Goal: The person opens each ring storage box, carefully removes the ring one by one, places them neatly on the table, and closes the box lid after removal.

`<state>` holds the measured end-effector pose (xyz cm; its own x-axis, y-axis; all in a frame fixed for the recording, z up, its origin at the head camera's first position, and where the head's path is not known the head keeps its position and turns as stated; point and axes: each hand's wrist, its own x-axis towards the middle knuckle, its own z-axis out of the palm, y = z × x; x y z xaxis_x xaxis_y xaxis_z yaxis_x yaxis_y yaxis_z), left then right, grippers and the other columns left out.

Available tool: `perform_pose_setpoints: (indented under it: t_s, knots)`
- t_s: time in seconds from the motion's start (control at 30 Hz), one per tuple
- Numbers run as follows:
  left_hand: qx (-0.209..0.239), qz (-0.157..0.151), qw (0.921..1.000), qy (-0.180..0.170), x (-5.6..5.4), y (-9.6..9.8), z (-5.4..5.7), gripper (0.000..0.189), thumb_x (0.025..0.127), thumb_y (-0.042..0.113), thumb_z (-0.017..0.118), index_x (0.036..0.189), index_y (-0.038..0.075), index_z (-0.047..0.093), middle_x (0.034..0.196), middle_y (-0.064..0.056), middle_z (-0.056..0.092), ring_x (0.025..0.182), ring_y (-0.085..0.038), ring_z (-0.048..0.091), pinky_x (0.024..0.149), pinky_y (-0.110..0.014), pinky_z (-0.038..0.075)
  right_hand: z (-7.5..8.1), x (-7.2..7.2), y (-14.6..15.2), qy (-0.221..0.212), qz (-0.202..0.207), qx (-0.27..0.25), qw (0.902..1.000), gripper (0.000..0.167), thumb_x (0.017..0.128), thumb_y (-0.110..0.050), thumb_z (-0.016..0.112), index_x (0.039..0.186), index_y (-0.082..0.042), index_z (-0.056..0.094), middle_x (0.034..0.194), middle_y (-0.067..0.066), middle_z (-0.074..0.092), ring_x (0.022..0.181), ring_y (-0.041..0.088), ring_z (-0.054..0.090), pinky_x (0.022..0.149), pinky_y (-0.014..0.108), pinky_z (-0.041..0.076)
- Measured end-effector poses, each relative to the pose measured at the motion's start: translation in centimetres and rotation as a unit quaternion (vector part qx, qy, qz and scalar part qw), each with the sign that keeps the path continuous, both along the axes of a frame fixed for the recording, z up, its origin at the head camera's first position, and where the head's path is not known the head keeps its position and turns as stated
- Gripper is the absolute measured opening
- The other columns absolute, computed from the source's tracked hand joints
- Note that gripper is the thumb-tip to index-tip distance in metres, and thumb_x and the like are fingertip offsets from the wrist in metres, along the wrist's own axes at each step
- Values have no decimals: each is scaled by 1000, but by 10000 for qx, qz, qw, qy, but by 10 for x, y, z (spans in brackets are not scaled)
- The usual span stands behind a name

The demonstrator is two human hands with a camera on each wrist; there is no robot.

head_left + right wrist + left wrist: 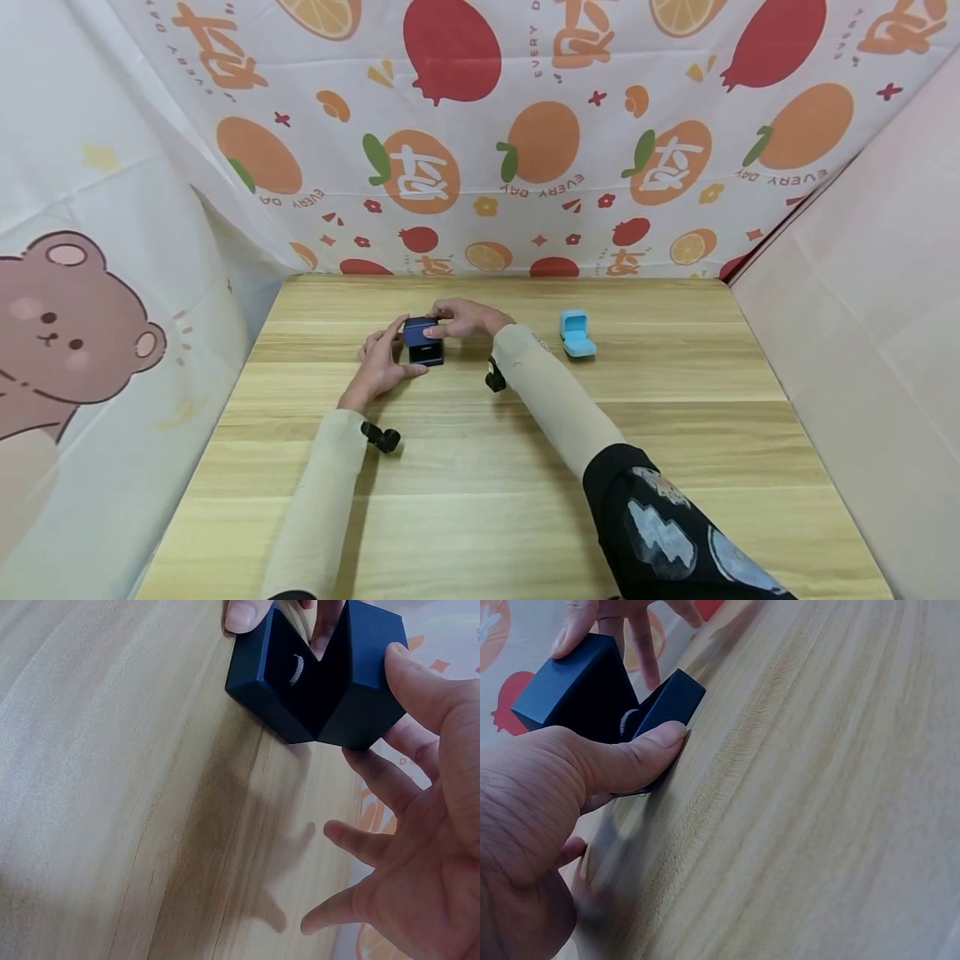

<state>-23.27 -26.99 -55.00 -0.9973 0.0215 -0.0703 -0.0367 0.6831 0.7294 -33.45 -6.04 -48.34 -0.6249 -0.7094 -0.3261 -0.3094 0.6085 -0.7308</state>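
Just left of the frame's centre, the left hand (pixel 381 365) and right hand (pixel 467 318) hold a partly open dark blue box (pixel 415 335), the left from its left side, the right at its top. Right of centre, well apart from them, an open light blue box (pixel 579 345) stands on the wooden table (pixel 480 500). A fruit-printed cloth (pixel 465 237) hangs across the top; a cartoon bear (pixel 75 321) shows at the left edge.

Head cam sits high and back, over the table (pixel 712 425) from 6 o'clock, looking down toward 12. Left-wrist cam (pixel 382 437) faces roughly 1, right-wrist cam (pixel 495 377) roughly 10, both super close, sharing the blue box (pixel 419 338).
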Motion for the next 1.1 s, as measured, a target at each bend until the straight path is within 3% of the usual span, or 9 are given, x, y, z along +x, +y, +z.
perform_pose_setpoints:
  t_s: [0.2,0.63,0.8,1.1]
  knots:
    - [35,26,9999,-132,0,-1,-2,107,81,28,87,162,36,19,152,-20,49,148,-41,18,120,-64,3,0,2,0,-200,-115,-154,9996,35,99,-43,64,126,-21,61,153,6,53,145,26,47,122,48,34]
    - [58,-75,9999,-110,1,-1,-1,107,82,27,86,164,30,18,154,-21,46,144,-41,20,120,-63,2,0,5,0,-151,-39,-154,9998,36,101,-42,59,130,-20,58,153,8,52,145,28,46,122,49,34]
    - [67,-87,9999,-124,2,0,0,109,81,28,87,164,29,17,153,-22,46,144,-42,20,119,-64,2,0,4,-1,-265,28,-191,9995,35,102,-41,58,129,-18,58,157,9,48,152,30,36,125,49,30]
    - [79,-94,9999,-95,1,0,1,109,81,26,87,164,28,17,155,-22,43,143,-41,19,119,-65,2,2,3,-1,-209,41,-160,9996,38,102,-41,57,132,-18,57,157,10,48,149,29,41,124,49,32]
